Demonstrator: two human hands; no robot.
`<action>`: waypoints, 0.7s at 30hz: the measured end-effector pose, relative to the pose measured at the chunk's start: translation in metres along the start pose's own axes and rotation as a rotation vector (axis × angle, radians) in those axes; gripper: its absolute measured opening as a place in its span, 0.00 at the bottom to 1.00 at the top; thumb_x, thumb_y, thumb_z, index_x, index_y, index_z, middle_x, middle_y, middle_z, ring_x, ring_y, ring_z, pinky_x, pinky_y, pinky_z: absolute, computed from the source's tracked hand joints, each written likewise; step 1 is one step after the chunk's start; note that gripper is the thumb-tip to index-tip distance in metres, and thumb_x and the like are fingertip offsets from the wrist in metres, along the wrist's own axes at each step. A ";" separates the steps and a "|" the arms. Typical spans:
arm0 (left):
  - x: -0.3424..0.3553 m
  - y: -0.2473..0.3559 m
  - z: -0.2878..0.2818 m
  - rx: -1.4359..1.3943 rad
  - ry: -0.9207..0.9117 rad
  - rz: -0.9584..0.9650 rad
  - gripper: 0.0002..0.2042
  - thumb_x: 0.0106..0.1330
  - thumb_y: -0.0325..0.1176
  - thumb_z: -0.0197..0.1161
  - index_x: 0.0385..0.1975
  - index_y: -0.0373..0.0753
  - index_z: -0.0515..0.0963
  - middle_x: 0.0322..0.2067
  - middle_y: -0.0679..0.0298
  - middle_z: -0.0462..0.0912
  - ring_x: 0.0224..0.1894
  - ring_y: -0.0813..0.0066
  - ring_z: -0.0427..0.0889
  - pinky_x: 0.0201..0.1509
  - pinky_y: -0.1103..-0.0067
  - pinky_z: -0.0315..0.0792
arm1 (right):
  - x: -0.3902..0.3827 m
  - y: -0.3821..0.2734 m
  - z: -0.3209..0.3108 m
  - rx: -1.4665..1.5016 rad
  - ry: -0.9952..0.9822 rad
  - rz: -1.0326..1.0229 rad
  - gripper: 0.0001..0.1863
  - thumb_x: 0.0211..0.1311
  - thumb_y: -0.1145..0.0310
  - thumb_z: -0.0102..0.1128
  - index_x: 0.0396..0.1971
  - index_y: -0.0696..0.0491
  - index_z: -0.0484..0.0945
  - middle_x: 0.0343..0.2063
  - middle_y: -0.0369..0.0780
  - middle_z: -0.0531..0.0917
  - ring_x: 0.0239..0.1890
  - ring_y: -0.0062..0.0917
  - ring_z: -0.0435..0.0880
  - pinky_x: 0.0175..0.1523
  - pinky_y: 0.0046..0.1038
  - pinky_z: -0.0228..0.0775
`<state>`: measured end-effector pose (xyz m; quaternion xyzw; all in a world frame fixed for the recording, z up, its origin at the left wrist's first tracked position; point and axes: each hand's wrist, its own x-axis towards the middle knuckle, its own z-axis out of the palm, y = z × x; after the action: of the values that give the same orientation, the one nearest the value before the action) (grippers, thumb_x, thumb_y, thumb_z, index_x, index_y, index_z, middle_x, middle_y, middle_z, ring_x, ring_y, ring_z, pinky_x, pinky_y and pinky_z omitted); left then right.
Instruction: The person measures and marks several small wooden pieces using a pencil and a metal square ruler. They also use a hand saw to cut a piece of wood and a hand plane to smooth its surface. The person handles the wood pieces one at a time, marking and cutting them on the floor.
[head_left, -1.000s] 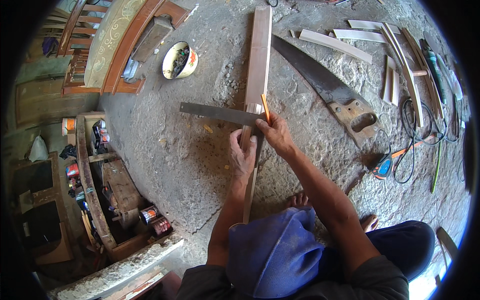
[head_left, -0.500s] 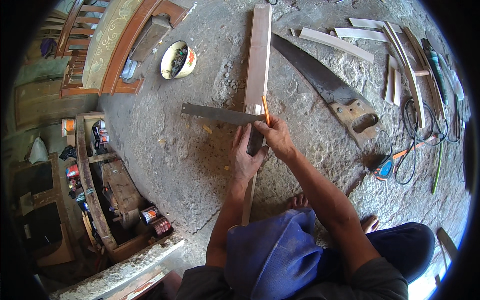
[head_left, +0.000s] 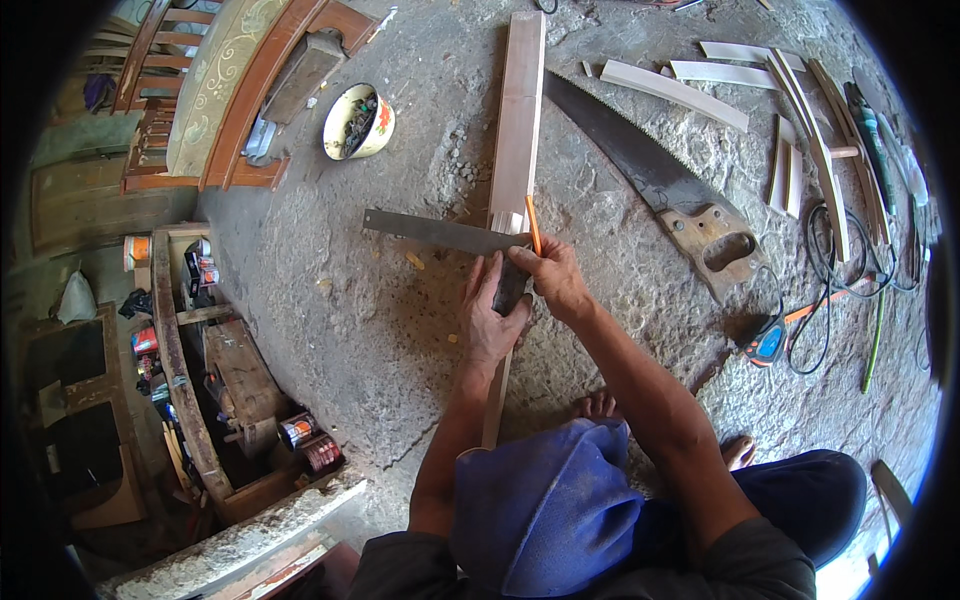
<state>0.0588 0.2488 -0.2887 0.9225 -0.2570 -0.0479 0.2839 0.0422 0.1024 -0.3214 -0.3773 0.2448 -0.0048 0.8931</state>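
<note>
Crosswise, flat metal square [head_left: 430, 230] in hands [head_left: 492, 325], smooth timber [head_left: 516, 140], pitted concrete [head_left: 640, 340].

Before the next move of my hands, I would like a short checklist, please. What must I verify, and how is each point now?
1. Metal square lies across the wood: ok.
2. Left hand grips the handle of the square: ok.
3. Pencil is in the right hand: ok.
4. Pencil point touches the wood: cannot tell; the fingers hide its lower end.
5. Floor beside the wood is free of tools: not ok; the saw lies just to the right, its narrow end close to the wood.
6. Square is exactly straight across: cannot tell; the lens bends edges.
</note>
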 end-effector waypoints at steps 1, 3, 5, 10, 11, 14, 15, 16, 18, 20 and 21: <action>0.000 0.000 0.000 0.002 -0.001 0.000 0.38 0.52 0.31 0.72 0.67 0.31 0.70 0.66 0.43 0.71 0.67 0.46 0.72 0.70 0.62 0.66 | 0.001 0.000 0.000 -0.016 0.012 0.015 0.08 0.66 0.73 0.66 0.44 0.56 0.84 0.34 0.33 0.86 0.34 0.17 0.81 0.42 0.25 0.75; 0.000 -0.001 0.000 0.007 0.000 0.010 0.38 0.52 0.31 0.72 0.67 0.31 0.70 0.66 0.42 0.71 0.67 0.46 0.73 0.69 0.62 0.67 | 0.001 0.000 0.000 0.002 0.000 0.002 0.09 0.66 0.73 0.66 0.44 0.56 0.84 0.34 0.33 0.86 0.34 0.17 0.81 0.42 0.24 0.75; 0.001 -0.002 0.001 0.013 0.005 0.026 0.37 0.52 0.31 0.71 0.67 0.30 0.70 0.66 0.42 0.71 0.67 0.46 0.73 0.69 0.62 0.67 | 0.001 -0.001 0.000 0.008 0.000 0.002 0.09 0.66 0.73 0.66 0.44 0.56 0.84 0.34 0.33 0.86 0.34 0.17 0.81 0.42 0.24 0.75; -0.001 -0.004 0.002 0.011 -0.004 -0.005 0.38 0.54 0.37 0.72 0.69 0.40 0.70 0.68 0.42 0.69 0.66 0.42 0.71 0.70 0.59 0.65 | -0.002 -0.002 -0.003 -0.040 0.011 0.021 0.09 0.67 0.72 0.67 0.45 0.56 0.84 0.36 0.33 0.86 0.36 0.17 0.81 0.43 0.24 0.75; -0.002 -0.004 0.002 0.020 -0.008 -0.015 0.38 0.54 0.37 0.72 0.70 0.41 0.70 0.68 0.42 0.68 0.65 0.42 0.71 0.70 0.59 0.65 | -0.001 -0.004 -0.004 -0.066 0.010 -0.015 0.09 0.67 0.71 0.67 0.45 0.56 0.84 0.35 0.33 0.86 0.36 0.17 0.81 0.43 0.24 0.75; -0.004 -0.004 0.001 0.029 -0.005 -0.002 0.39 0.55 0.38 0.73 0.71 0.43 0.69 0.68 0.41 0.68 0.65 0.39 0.71 0.70 0.58 0.65 | 0.006 -0.017 -0.012 -0.190 0.066 -0.118 0.13 0.70 0.61 0.65 0.45 0.55 0.84 0.31 0.31 0.82 0.30 0.15 0.74 0.36 0.23 0.68; -0.004 -0.005 0.000 0.034 0.002 0.003 0.39 0.55 0.38 0.73 0.71 0.44 0.69 0.68 0.41 0.68 0.64 0.39 0.71 0.70 0.58 0.65 | 0.008 -0.024 -0.016 -0.268 0.169 -0.087 0.18 0.72 0.53 0.63 0.45 0.54 0.84 0.27 0.30 0.78 0.24 0.13 0.69 0.29 0.22 0.62; -0.004 -0.006 0.000 0.039 0.006 0.008 0.39 0.55 0.38 0.73 0.71 0.44 0.68 0.68 0.40 0.68 0.63 0.38 0.71 0.69 0.57 0.66 | 0.011 -0.031 -0.019 -0.277 0.146 -0.235 0.19 0.73 0.51 0.61 0.45 0.53 0.84 0.26 0.30 0.78 0.24 0.13 0.69 0.30 0.22 0.62; -0.005 -0.008 0.001 0.037 0.015 0.019 0.40 0.55 0.39 0.73 0.71 0.45 0.68 0.67 0.40 0.68 0.62 0.38 0.72 0.68 0.57 0.66 | 0.014 -0.049 -0.024 -0.310 0.171 -0.422 0.22 0.76 0.48 0.56 0.46 0.53 0.84 0.26 0.30 0.76 0.24 0.13 0.68 0.30 0.22 0.63; -0.005 -0.010 0.002 0.028 0.020 0.041 0.40 0.55 0.39 0.73 0.71 0.45 0.68 0.67 0.39 0.69 0.61 0.38 0.73 0.67 0.56 0.66 | 0.017 -0.066 -0.025 -0.439 0.116 -0.484 0.23 0.77 0.47 0.53 0.45 0.53 0.85 0.25 0.30 0.75 0.25 0.14 0.70 0.32 0.22 0.65; -0.006 -0.011 0.002 0.033 0.027 0.040 0.40 0.55 0.39 0.73 0.71 0.45 0.68 0.67 0.39 0.69 0.61 0.38 0.73 0.67 0.57 0.67 | 0.017 -0.073 -0.025 -0.498 0.082 -0.528 0.24 0.78 0.46 0.51 0.45 0.53 0.85 0.25 0.30 0.74 0.25 0.14 0.70 0.32 0.22 0.66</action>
<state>0.0585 0.2583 -0.2967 0.9223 -0.2724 -0.0257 0.2729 0.0590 0.0301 -0.2949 -0.6329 0.1681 -0.1903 0.7314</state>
